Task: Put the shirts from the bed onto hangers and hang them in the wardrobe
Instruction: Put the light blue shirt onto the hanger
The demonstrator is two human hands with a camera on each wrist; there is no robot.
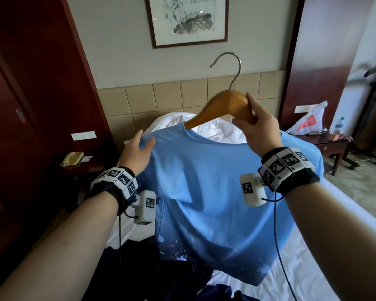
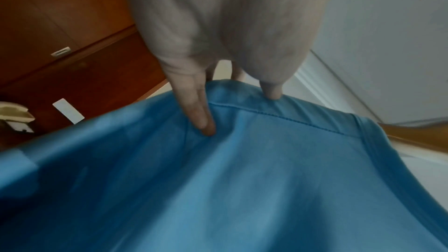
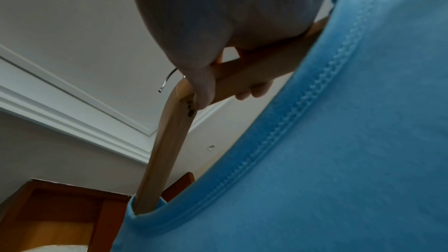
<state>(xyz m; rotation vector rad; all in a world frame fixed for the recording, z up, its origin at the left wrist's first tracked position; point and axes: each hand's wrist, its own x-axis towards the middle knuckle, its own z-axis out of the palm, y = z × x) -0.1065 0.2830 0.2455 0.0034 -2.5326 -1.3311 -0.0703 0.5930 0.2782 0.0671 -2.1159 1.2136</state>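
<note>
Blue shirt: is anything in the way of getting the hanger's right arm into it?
Only the right hand itself: it grips the hanger on that arm, outside the collar. The left arm is already inside the shirt, whose shoulder the left hand pinches. Nothing else visible blocks it.

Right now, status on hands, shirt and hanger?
Right hand grips wooden hanger. Left hand pinches blue shirt shoulder. One hanger arm inside collar. Nothing in the way.

Both hands raised (fingers (image 2: 198,114) curled, gripping).
</note>
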